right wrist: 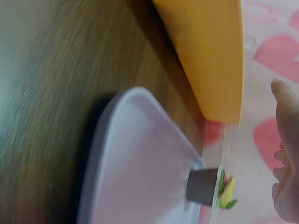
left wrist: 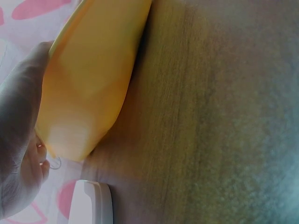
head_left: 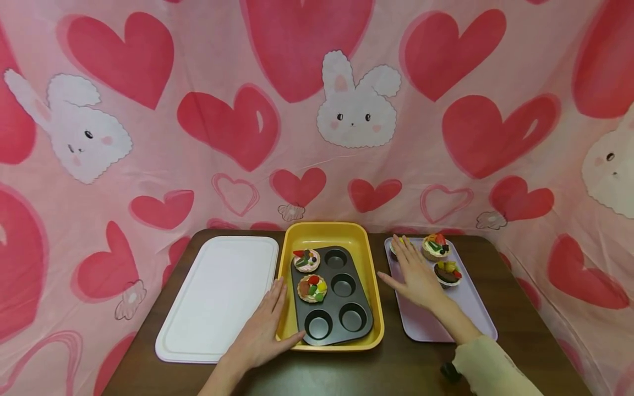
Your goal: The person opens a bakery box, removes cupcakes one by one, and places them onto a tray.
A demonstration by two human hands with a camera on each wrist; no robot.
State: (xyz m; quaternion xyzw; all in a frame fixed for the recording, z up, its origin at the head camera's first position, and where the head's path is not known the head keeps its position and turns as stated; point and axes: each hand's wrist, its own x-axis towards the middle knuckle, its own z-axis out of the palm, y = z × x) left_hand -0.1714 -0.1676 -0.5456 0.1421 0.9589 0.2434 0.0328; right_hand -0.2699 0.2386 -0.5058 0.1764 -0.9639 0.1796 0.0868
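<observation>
My left hand (head_left: 261, 330) rests at the near left rim of a deep yellow tray (head_left: 329, 235), fingers straight and thumb spread. Inside lies a dark muffin tin (head_left: 330, 305), turned slightly. Two fruit-topped tarts (head_left: 312, 289) sit in its left column; its other cups are bare. In the left wrist view, the hand (left wrist: 21, 126) lies along the yellow wall (left wrist: 88, 88). Over a purple tray (head_left: 470, 313) my right hand (head_left: 415, 278) reaches with extended fingers, partly hiding a fruit-topped cup (right wrist: 205, 186) at the far left corner. The right wrist view shows that hand (right wrist: 289, 154) apart from the cup.
Two more fruit-topped pastries, a pale tart (head_left: 436, 247) and a chocolate one (head_left: 448, 274), stand on the purple tray. A white board (head_left: 223, 291) lies left of the yellow tray on the brown table (head_left: 396, 368). Behind hangs a pink heart-and-rabbit cloth (head_left: 297, 148).
</observation>
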